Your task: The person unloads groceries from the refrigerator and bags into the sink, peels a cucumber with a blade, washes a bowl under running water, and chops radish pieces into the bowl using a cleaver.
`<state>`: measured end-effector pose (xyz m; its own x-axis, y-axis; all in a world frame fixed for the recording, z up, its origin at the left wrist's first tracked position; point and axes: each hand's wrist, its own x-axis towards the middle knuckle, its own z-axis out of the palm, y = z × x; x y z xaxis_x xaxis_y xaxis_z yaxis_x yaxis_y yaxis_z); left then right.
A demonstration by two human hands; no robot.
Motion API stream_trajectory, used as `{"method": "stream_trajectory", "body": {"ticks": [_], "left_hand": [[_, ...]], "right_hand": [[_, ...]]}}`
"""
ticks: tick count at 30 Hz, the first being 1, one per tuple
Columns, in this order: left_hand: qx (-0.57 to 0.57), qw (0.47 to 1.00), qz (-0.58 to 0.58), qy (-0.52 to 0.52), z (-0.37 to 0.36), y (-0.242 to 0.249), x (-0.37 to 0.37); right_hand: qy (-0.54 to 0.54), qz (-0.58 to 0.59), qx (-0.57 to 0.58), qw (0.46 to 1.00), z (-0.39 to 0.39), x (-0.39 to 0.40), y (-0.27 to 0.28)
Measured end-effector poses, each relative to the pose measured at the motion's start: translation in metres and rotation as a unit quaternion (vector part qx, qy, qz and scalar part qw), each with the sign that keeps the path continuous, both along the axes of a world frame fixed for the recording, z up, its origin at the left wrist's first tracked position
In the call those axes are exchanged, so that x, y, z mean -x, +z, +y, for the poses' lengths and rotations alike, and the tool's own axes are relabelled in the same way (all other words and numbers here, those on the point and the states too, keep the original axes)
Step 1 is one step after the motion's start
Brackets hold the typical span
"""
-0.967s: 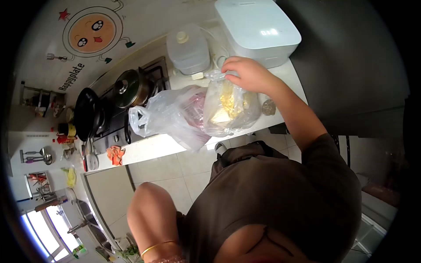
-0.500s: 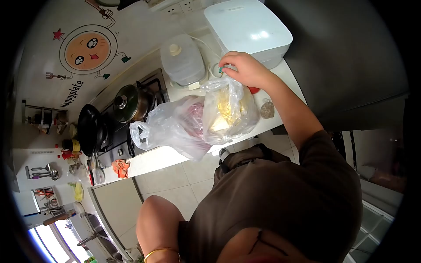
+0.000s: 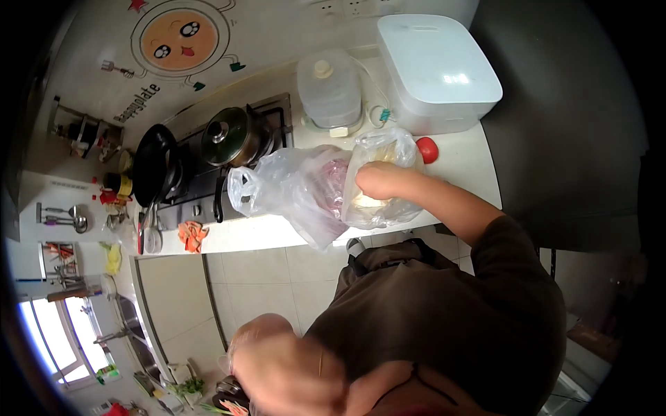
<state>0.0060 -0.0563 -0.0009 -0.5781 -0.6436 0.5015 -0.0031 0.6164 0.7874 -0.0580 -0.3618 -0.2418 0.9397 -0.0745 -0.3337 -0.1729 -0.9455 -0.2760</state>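
Your right hand [image 3: 380,182] sits with its fingers curled onto the near face of the clear plastic bag of pale yellow food [image 3: 381,182], gripping the film; whether the fingertips go inside the mouth or only bunch the outside you cannot tell, since the knuckles hide them. The bag stands upright on the white countertop [image 3: 458,161], its long axis running up from the counter, straight ahead of your fingers and close to the front edge. Touching its left side is a second thin transparent plastic bag with something purplish inside [image 3: 298,188], slumped and reaching toward the stove. Your right hand is clearly the nearer one; your left hand [image 3: 288,371] hangs low by your body, blurred, its fingers not readable. Just behind the bag lies a small red round cap [image 3: 428,150], and beyond it a white boxy lidded appliance [image 3: 438,69] and a translucent plastic jug [image 3: 331,89]. Left along the counter, a lidded steel pot [image 3: 230,136] and a black pan [image 3: 152,163] sit on the gas hob.
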Motion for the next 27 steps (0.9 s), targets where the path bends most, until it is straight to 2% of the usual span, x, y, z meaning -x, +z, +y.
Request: {"method": "stream_trajectory", "body": {"ticks": [1, 2, 3, 4, 6, 8, 9, 11, 12, 13, 15, 17, 20, 22, 23, 25, 27], "left_hand": [[0.0, 1.0, -0.001, 0.009, -0.053, -0.032, -0.011], [-0.118, 0.983, 0.026, 0.137, -0.059, -0.058, -0.011], [-0.152, 0.938, -0.034, 0.309, -0.078, -0.078, -0.005], [-0.096, 0.892, -0.117, 0.426, -0.1, -0.107, -0.001], [-0.009, 0.855, -0.182, 0.486, -0.129, -0.169, 0.0], [-0.112, 0.847, -0.298, 0.425, -0.126, -0.214, -0.002], [-0.163, 0.835, -0.353, 0.39, -0.124, -0.226, -0.002], [-0.147, 0.822, -0.41, 0.367, -0.115, -0.234, 0.001], [-0.141, 0.814, -0.437, 0.356, -0.111, -0.236, 0.002], [-0.194, 0.797, -0.459, 0.341, -0.108, -0.234, 0.004], [-0.126, 0.782, -0.474, 0.383, -0.102, -0.238, 0.004], [-0.047, 0.78, -0.473, 0.408, -0.101, -0.243, 0.007], [0.073, 0.792, -0.437, 0.42, -0.107, -0.257, 0.023], [0.143, 0.799, -0.407, 0.418, -0.109, -0.273, 0.026], [0.093, 0.807, -0.435, 0.39, -0.107, -0.275, 0.025], [-0.009, 0.812, -0.483, 0.328, -0.103, -0.277, 0.024], [-0.054, 0.81, -0.446, 0.377, -0.102, -0.275, 0.024]], "right_hand": [[0.024, -0.048, 0.025, 0.998, 0.0, -0.002, -0.012], [0.046, -0.097, 0.052, 0.993, -0.001, -0.004, -0.017], [0.042, -0.083, 0.058, 0.994, 0.0, -0.005, -0.011], [0.038, -0.068, 0.062, 0.995, 0.006, -0.007, -0.002], [0.035, -0.009, 0.088, 0.995, 0.012, -0.01, -0.002], [0.028, 0.072, 0.132, 0.988, 0.015, -0.019, -0.018], [0.036, 0.108, 0.135, 0.984, 0.018, -0.023, -0.009], [0.051, 0.183, 0.136, 0.972, 0.03, -0.027, 0.017], [0.053, 0.178, 0.136, 0.973, 0.033, -0.025, 0.021], [0.054, 0.173, 0.136, 0.974, 0.035, -0.02, 0.024], [0.051, 0.139, 0.153, 0.977, 0.039, -0.011, 0.014], [0.041, 0.084, 0.19, 0.977, 0.04, 0.004, -0.021], [0.052, 0.055, 0.154, 0.985, 0.037, 0.024, -0.043], [0.071, -0.019, 0.1, 0.992, 0.024, 0.038, -0.047], [0.079, -0.054, 0.071, 0.993, 0.021, 0.041, -0.047], [0.078, -0.048, 0.066, 0.994, 0.016, 0.045, -0.037], [0.048, -0.02, 0.046, 0.998, 0.02, 0.045, -0.018]]}}
